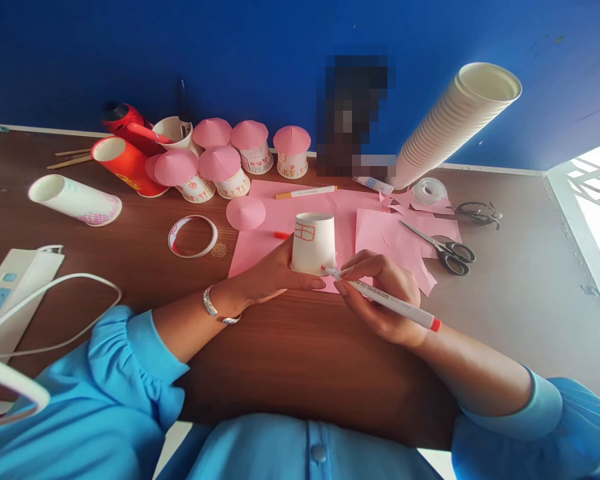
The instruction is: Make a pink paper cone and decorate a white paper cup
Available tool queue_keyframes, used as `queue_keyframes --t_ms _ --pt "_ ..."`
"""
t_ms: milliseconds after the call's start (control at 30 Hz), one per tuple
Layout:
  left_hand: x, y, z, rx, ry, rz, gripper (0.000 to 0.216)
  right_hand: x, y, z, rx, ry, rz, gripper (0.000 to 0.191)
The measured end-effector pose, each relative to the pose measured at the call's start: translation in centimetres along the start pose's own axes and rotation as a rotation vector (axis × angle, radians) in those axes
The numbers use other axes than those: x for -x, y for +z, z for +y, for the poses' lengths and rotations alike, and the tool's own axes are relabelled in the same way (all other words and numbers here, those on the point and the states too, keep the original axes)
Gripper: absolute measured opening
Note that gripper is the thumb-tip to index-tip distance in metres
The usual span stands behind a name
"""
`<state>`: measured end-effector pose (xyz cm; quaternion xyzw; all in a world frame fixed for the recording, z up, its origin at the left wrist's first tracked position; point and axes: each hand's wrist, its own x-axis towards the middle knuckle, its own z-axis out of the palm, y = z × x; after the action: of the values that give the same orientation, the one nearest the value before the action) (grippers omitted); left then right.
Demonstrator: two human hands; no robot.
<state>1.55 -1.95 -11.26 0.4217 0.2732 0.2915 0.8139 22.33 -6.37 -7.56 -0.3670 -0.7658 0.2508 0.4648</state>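
An upturned white paper cup (pixel 313 241) stands on pink paper (pixel 285 223) in the middle of the table, with an orange window drawn on its side. My left hand (pixel 273 273) grips the cup's base from the left. My right hand (pixel 383 293) pinches a white marker (pixel 383 300) with an orange end. The marker's tip touches the cup's lower right edge.
Several pink-roofed cup houses (pixel 230 160) stand at the back with a red cup (pixel 127 165) and a lying white cup (pixel 75 199). A tall cup stack (pixel 453 123) leans at the right. Scissors (pixel 443 248), a tape ring (pixel 193 235), a pink cone (pixel 245 212) and a power strip (pixel 10 287) lie around.
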Motion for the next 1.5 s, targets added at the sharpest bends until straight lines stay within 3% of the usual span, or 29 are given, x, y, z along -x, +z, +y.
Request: queue_keyframes --t_ms 467,833,1300,1500 --pt "0.0 0.2 0.4 -0.034 0.034 -0.030 0.043 -0.1 -0.2 -0.2 -0.055 0.006 -0.045 0.015" --pt "0.1 -0.7 0.1 0.032 0.030 -0.010 0.052 -0.2 -0.6 -0.1 -0.138 0.000 0.134 0.017" --pt "0.3 -0.1 0.6 0.026 0.051 -0.126 0.046 0.3 -0.2 0.3 -0.315 0.054 -0.010 0.008" --pt "0.3 0.4 0.7 -0.058 -0.007 -0.047 0.052 0.3 0.1 0.0 -0.314 0.058 -0.032 0.008"
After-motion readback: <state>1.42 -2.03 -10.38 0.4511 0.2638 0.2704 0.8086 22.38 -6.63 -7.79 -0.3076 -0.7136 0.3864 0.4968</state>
